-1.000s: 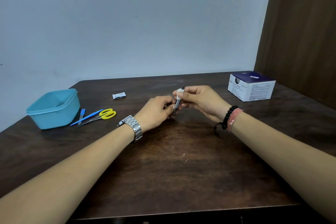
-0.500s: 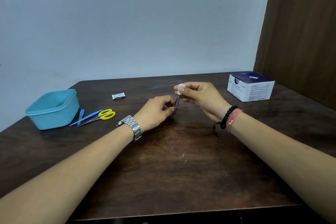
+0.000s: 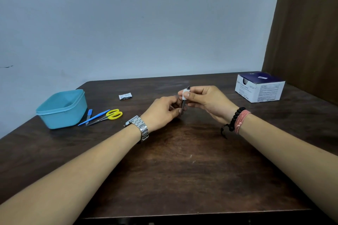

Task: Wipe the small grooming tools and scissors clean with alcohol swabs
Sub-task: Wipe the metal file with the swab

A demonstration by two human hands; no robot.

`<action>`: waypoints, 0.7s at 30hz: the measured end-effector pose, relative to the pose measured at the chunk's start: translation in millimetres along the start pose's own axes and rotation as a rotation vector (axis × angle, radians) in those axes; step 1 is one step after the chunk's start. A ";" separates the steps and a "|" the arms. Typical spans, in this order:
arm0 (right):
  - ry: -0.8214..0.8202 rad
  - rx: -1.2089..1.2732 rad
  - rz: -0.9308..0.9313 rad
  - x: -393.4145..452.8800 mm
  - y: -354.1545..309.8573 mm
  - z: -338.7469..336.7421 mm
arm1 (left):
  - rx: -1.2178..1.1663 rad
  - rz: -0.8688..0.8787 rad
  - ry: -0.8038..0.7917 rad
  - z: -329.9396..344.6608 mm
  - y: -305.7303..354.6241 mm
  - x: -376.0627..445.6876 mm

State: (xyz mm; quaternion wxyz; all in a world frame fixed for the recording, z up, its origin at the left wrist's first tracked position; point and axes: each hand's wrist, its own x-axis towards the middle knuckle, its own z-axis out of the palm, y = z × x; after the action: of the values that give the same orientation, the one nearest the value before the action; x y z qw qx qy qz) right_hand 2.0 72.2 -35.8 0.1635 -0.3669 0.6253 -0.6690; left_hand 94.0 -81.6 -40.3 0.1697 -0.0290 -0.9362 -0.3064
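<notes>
Over the middle of the dark wooden table (image 3: 182,179), my left hand (image 3: 162,112) grips the lower end of a small metal grooming tool (image 3: 183,105), held nearly upright. My right hand (image 3: 206,101) pinches a white alcohol swab (image 3: 185,94) around the tool's upper part, and the dark tip shows just above the swab. Yellow-handled scissors (image 3: 109,116), a thin blue tool (image 3: 95,116) and a short blue file (image 3: 89,114) lie on the table at the left.
A light blue plastic tub (image 3: 63,108) stands at the left, beside the loose tools. A torn swab wrapper (image 3: 125,96) lies behind the hands. A white and dark blue swab box (image 3: 260,88) sits at the far right near a brown wall panel.
The swab in my right hand slid up the tool towards its tip, then came slightly back down. My left hand has kept its hold on the lower end.
</notes>
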 end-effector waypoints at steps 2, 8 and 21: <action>0.028 0.021 -0.032 0.4 -1.0 -1.0 | -0.013 0.006 0.016 -0.5 1.7 -0.1; 0.005 -0.049 0.008 0.7 1.3 -2.6 | -0.003 -0.002 0.013 1.3 -1.6 1.3; 0.037 -0.043 0.020 -0.3 -1.7 -1.6 | -0.021 -0.006 0.032 0.2 -1.5 1.5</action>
State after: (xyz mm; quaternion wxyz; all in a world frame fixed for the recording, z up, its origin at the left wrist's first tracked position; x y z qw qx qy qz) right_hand 1.6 73.8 -34.3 0.1507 -0.3515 0.6461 -0.6606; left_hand 92.3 -82.8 -40.8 0.1832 -0.0230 -0.9303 -0.3170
